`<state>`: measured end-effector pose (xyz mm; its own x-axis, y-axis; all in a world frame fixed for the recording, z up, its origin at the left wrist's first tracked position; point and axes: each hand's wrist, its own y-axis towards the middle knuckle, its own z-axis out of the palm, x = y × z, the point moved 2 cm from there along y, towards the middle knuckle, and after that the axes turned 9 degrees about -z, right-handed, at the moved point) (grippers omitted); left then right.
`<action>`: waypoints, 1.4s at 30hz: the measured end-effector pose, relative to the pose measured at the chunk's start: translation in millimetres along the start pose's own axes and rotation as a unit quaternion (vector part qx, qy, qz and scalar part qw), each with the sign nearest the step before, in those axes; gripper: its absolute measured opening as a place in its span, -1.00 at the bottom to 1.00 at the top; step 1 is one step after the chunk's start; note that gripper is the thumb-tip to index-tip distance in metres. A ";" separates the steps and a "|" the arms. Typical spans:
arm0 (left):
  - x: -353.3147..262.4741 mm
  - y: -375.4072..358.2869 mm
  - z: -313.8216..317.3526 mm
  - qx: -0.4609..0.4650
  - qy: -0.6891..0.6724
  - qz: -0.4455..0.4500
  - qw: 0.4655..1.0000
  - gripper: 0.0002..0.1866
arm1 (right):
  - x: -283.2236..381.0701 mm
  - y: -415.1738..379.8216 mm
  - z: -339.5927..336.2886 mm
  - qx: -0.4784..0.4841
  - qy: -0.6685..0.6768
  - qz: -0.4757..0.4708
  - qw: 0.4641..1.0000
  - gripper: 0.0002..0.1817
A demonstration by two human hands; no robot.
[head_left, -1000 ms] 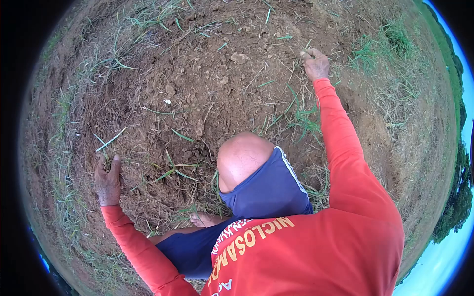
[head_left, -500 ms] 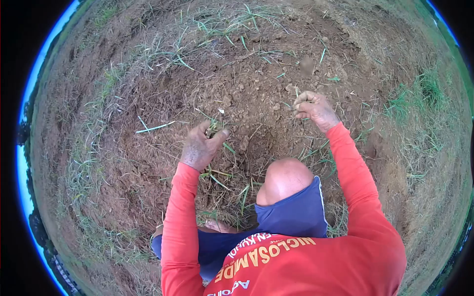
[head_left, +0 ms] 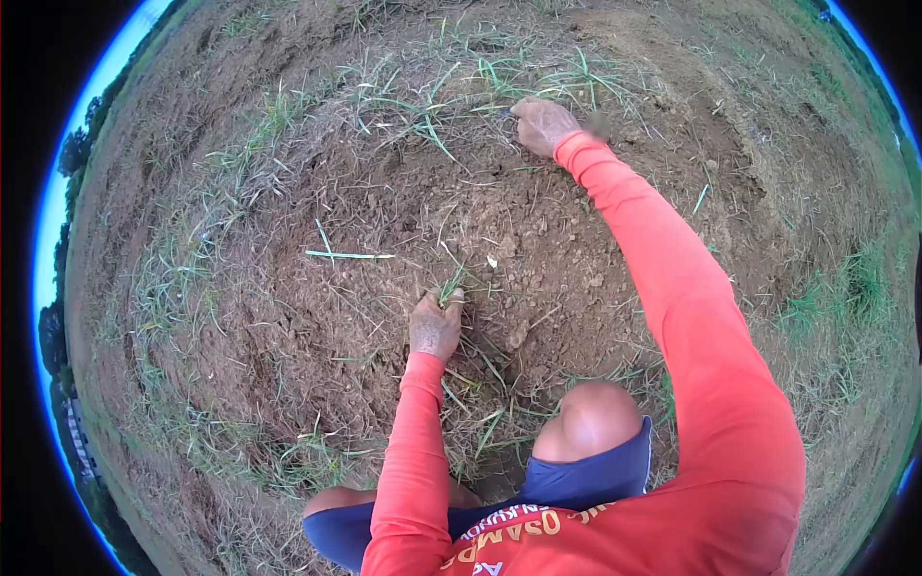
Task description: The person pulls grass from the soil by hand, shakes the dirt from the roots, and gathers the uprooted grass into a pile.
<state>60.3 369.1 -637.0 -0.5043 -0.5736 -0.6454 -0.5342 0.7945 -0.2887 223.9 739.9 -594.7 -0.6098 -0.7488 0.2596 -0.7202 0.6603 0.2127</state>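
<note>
My left hand (head_left: 437, 326) is low over the soil in the middle of the view. Its fingers and thumb are closed around a small tuft of green grass (head_left: 453, 286), whose blades stick out past the fingertips. My right hand (head_left: 545, 126) reaches far forward to a band of uprooted-looking green grass (head_left: 488, 79) lying across the ground. Its fingers are curled together at the near edge of that grass; what they grip, if anything, is hidden. Loose brown soil (head_left: 547, 245) with clods spreads between the two hands.
Two crossed green blades (head_left: 351, 255) lie left of my left hand. A small white bit (head_left: 492, 260) rests on the soil. My bare knee (head_left: 588, 422) is at the lower middle, with cut grass beside it. A greener clump (head_left: 867, 281) grows at the right.
My right hand has moved forward and left, from the bare soil to the far grass. The left hand keeps its tuft. The whole view has shifted as my head moved.
</note>
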 end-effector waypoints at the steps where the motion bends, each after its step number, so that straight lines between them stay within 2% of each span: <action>1: -1.6 -1.4 -2.1 0.003 -0.002 -0.009 1.000 -0.55 | -7.2 18.5 9.8 0.005 -0.055 -0.016 0.998 -0.66; 2: -4.1 -4.3 -3.9 0.005 -0.005 -0.021 1.000 -0.55 | -9.7 30.7 7.5 0.066 -0.073 0.006 0.995 -0.62; 5: -4.9 -9.7 -2.4 0.019 -0.036 -0.068 0.997 -0.56 | -18.1 57.1 8.0 0.170 -0.131 0.078 0.974 -0.63; 8: -9.1 -16.9 -9.0 0.017 -0.045 -0.076 0.996 -0.57 | -13.8 69.1 2.9 0.204 -0.205 0.067 0.955 -0.64; 11: 2.0 -39.5 -32.5 0.020 -0.024 -0.125 0.992 -0.58 | -25.4 82.1 -4.5 0.238 -0.172 0.004 0.956 -0.68; 12: 4.2 -50.7 -46.0 0.026 -0.008 -0.140 0.990 -0.59 | -28.7 91.2 -9.2 0.280 -0.168 -0.012 0.945 -0.72; 13: 11.3 -61.6 -54.8 0.006 -0.030 -0.140 0.990 -0.61 | -48.6 97.9 8.4 0.288 -0.196 -0.069 0.935 -0.72; 14: 17.8 -73.5 -63.9 -0.012 -0.052 -0.139 0.989 -0.62 | -82.5 101.4 38.8 0.294 -0.222 -0.124 0.921 -0.72; 18: 29.5 -89.0 -99.7 -0.113 -0.042 -0.101 0.988 -0.59 | -53.3 95.0 0.3 0.257 -0.191 -0.033 0.947 -0.74; 20: -16.7 -81.3 -135.1 -0.119 -0.125 -0.199 0.965 -0.69 | -45.7 85.0 -14.2 0.237 -0.166 -0.019 0.957 -0.72; 22: -21.6 -66.4 -155.4 -0.154 -0.187 -0.129 0.962 -0.69 | -29.9 76.8 -32.0 0.246 -0.164 -0.034 0.955 -0.71; 23: -26.8 -61.4 -165.1 -0.164 -0.164 -0.123 0.965 -0.69 | -31.2 75.4 -31.8 0.230 -0.156 -0.021 0.961 -0.70; 26: -41.4 -57.7 -178.2 -0.173 -0.134 -0.113 0.969 -0.68 | -44.4 71.5 -31.3 0.186 -0.145 0.010 0.972 -0.67; 29: -41.2 -61.4 -173.6 -0.151 -0.159 -0.124 0.968 -0.68 | -56.8 87.2 -65.0 0.102 -0.124 -0.032 0.986 -0.74; 32: -33.7 -67.5 -162.0 -0.122 -0.175 -0.156 0.964 -0.68 | -66.8 97.0 -115.6 0.165 -0.008 -0.079 0.983 -0.74; 35: -37.5 -71.6 -155.9 -0.131 -0.142 -0.124 0.973 -0.68 | -52.3 91.0 -153.6 0.181 0.056 -0.052 0.980 -0.74; 38: -31.9 -78.5 -152.3 -0.135 -0.162 -0.136 0.968 -0.70 | -42.4 74.9 -156.1 0.127 0.262 0.029 0.956 -0.76; 39: -34.8 -82.3 -155.5 -0.140 -0.162 -0.135 0.967 -0.71 | -47.3 77.2 -134.9 0.187 0.130 0.013 0.974 -0.76; 41: -42.1 -98.2 -169.6 -0.132 -0.143 -0.132 0.972 -0.73 | -70.4 65.4 -75.5 0.300 -0.135 -0.009 0.944 -0.76; 42: -43.3 -102.0 -177.1 -0.132 -0.135 -0.129 0.973 -0.74 | -74.5 54.3 -75.6 0.280 0.006 0.051 0.959 -0.74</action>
<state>16.4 277.6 -454.3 -0.1525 -0.6456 -0.7483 -0.7932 0.5316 -0.2970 255.2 835.9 -531.3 -0.6857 -0.6785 0.2637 -0.7233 0.5942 -0.3518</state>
